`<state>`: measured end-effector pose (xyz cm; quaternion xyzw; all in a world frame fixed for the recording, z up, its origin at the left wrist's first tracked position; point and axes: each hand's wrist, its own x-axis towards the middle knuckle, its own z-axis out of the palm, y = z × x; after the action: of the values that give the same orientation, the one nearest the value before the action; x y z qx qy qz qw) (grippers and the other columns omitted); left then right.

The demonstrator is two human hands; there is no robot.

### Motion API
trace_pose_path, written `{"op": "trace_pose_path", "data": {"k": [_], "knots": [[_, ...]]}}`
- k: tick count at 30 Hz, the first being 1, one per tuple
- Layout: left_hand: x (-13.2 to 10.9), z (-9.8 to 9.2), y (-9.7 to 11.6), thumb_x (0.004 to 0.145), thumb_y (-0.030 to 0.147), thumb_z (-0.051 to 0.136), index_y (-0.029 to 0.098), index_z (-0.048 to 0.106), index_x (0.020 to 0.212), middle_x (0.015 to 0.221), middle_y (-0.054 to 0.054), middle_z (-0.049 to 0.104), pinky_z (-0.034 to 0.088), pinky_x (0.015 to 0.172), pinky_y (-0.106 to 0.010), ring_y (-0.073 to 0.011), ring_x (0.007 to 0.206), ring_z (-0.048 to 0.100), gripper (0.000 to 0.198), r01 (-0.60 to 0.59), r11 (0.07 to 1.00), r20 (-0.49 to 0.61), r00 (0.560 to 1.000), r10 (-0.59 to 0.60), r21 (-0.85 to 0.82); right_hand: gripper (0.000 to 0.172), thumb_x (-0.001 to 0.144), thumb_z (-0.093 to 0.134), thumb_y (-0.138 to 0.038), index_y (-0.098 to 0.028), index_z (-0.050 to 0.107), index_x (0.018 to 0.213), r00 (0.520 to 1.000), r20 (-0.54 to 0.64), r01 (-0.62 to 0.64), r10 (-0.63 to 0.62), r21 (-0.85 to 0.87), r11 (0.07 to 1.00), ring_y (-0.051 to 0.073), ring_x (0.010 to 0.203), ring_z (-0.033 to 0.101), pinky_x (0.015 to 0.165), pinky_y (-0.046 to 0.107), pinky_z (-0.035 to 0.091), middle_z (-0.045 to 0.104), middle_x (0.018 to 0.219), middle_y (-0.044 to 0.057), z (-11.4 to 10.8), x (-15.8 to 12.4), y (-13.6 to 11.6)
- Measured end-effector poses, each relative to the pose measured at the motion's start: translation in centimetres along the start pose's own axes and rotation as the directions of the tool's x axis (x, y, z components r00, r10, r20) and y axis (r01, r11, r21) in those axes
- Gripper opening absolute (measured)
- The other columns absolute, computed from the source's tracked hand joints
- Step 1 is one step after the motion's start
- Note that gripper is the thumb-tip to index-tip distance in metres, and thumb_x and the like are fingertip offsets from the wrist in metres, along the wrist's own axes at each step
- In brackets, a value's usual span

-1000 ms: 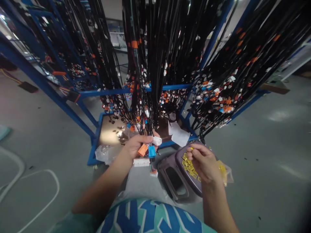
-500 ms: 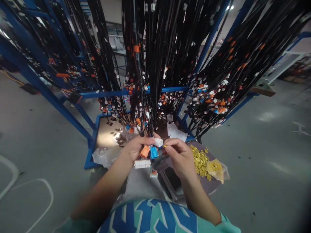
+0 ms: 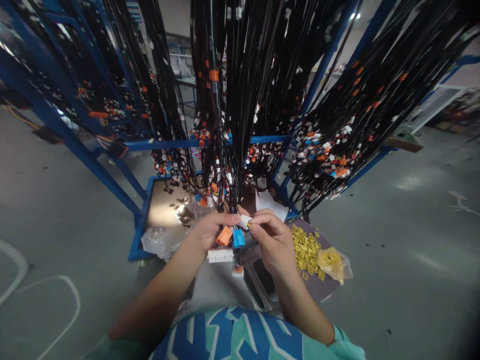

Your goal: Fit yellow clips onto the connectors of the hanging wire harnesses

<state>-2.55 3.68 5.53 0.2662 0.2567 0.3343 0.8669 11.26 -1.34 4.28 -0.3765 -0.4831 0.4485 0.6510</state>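
Note:
A white connector [image 3: 245, 221] is pinched between the thumb and fingers of my left hand [image 3: 210, 230]. My right hand [image 3: 275, 237] is closed on a small yellow clip [image 3: 249, 224], which sits against the open end of that connector. Below my left hand hang an orange connector [image 3: 224, 236] and a blue connector [image 3: 238, 238]. Lower down are a wide white connector [image 3: 220, 256] and a smaller white and orange one [image 3: 237, 272]. Black cables [image 3: 225, 165] run up from these connectors. My fingertips partly hide the clip.
Yellow clips [image 3: 307, 250] lie heaped on a dark round surface [image 3: 324, 291] at my right, beside a plastic bag [image 3: 333, 264]. A blue rack [image 3: 165, 145] stands ahead, hung with many cable bundles [image 3: 337, 120]. Clear plastic [image 3: 161, 242] lies on its base.
My right hand has moved left, bringing the yellow clip up to the white connector's end. My left hand stays nearly in place, still holding the connector.

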Motion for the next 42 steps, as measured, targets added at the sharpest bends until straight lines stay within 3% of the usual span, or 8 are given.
{"op": "trace_pose_path", "data": {"k": [4, 7, 10, 15, 23, 30, 35, 42], "knots": [[0.0, 0.0, 0.0, 0.053, 0.011, 0.075, 0.008, 0.068, 0.07, 0.058, -0.006, 0.068, 0.047, 0.047, -0.021, -0.0122, 0.047, 0.059, 0.018, -0.018, 0.998, -0.005, 1.0, 0.018, 0.055, 0.018, 0.067, 0.076, -0.03, -0.021, 0.061, 0.068, 0.986, 0.024, -0.165, 0.163, 0.149, 0.975, 0.008, 0.057, 0.049, 0.052, 0.02, 0.04, 0.052, 0.065, -0.004, 0.3, 0.2, -0.5], [-0.1, -0.1, -0.2, 0.054, 0.013, 0.077, 0.009, 0.068, 0.071, 0.057, -0.005, 0.067, 0.046, 0.045, -0.021, -0.0129, 0.047, 0.059, 0.02, -0.045, 0.994, 0.022, 0.999, 0.043, 0.096, 0.032, 0.058, 0.081, -0.035, -0.019, 0.056, 0.068, 0.939, 0.071, -0.343, 0.335, 0.219, 0.914, 0.005, 0.047, 0.044, 0.042, 0.016, 0.035, 0.048, 0.056, -0.007, 0.3, 0.4, -0.9], [-0.2, -0.1, -0.3, 0.055, 0.018, 0.079, 0.009, 0.067, 0.075, 0.056, -0.004, 0.066, 0.048, 0.047, -0.023, -0.0158, 0.05, 0.062, 0.025, -0.049, 0.994, 0.049, 0.998, 0.044, 0.099, 0.037, 0.052, 0.084, -0.036, -0.018, 0.055, 0.066, 0.92, 0.092, -0.393, 0.382, 0.235, 0.889, 0.005, 0.044, 0.044, 0.04, 0.016, 0.036, 0.049, 0.051, -0.008, 0.3, 0.5, -1.0], [-0.3, 0.0, -0.5, 0.053, 0.019, 0.081, 0.009, 0.066, 0.082, 0.059, -0.006, 0.067, 0.054, 0.056, -0.031, -0.0215, 0.058, 0.066, 0.034, -0.029, 0.991, 0.046, 0.999, 0.024, 0.13, 0.033, 0.054, 0.083, -0.035, -0.019, 0.057, 0.065, 0.931, 0.085, -0.365, 0.355, 0.235, 0.901, 0.006, 0.043, 0.049, 0.037, 0.018, 0.041, 0.054, 0.054, -0.006, 0.1, 0.6, -0.4], [0.2, 0.2, -0.7, 0.056, 0.022, 0.08, 0.008, 0.066, 0.078, 0.058, -0.007, 0.067, 0.052, 0.05, -0.027, -0.0193, 0.05, 0.064, 0.03, -0.049, 0.994, -0.017, 0.999, 0.051, 0.096, 0.031, 0.051, 0.085, -0.034, -0.018, 0.06, 0.06, 0.956, -0.001, -0.284, 0.294, 0.254, 0.925, 0.006, 0.044, 0.05, 0.035, 0.017, 0.039, 0.058, 0.06, -0.005, 0.1, 1.2, 0.3], [0.2, -0.8, 0.1, 0.076, 0.025, 0.058, 0.007, 0.064, 0.11, 0.08, -0.013, 0.073, 0.054, 0.06, -0.029, -0.0215, 0.067, 0.069, 0.039, 0.086, 0.995, 0.059, 0.995, -0.083, -0.051, 0.023, 0.059, 0.08, -0.032, -0.018, 0.062, 0.065, 0.967, -0.05, -0.237, 0.25, 0.186, 0.954, 0.007, 0.048, 0.049, 0.045, 0.018, 0.037, 0.057, 0.054, -0.005, -0.9, 1.4, 0.1], [0.3, -1.1, -0.2, 0.063, 0.017, 0.048, 0.006, 0.051, 0.13, 0.111, -0.017, 0.068, 0.047, 0.09, -0.048, -0.0304, 0.099, 0.065, 0.068, 0.043, 0.98, 0.174, 0.985, -0.009, -0.192, 0.022, 0.057, 0.079, -0.031, -0.018, 0.062, 0.063, 0.969, -0.117, -0.202, 0.219, 0.144, 0.969, 0.006, 0.047, 0.045, 0.045, 0.018, 0.036, 0.056, 0.056, -0.005, -1.3, 1.3, -0.1], [0.5, -0.9, -0.9, 0.054, 0.023, 0.046, 0.006, 0.052, 0.126, 0.119, -0.018, 0.064, 0.044, 0.091, -0.054, -0.0365, 0.11, 0.059, 0.074, -0.032, 0.96, 0.159, 0.984, 0.078, -0.278, 0.01, 0.067, 0.071, -0.026, -0.019, 0.064, 0.069, 0.986, -0.153, -0.058, 0.059, 0.014, 0.998, 0.008, 0.051, 0.046, 0.047, 0.019, 0.038, 0.055, 0.06, -0.004, -1.1, 0.7, 0.0]]}}
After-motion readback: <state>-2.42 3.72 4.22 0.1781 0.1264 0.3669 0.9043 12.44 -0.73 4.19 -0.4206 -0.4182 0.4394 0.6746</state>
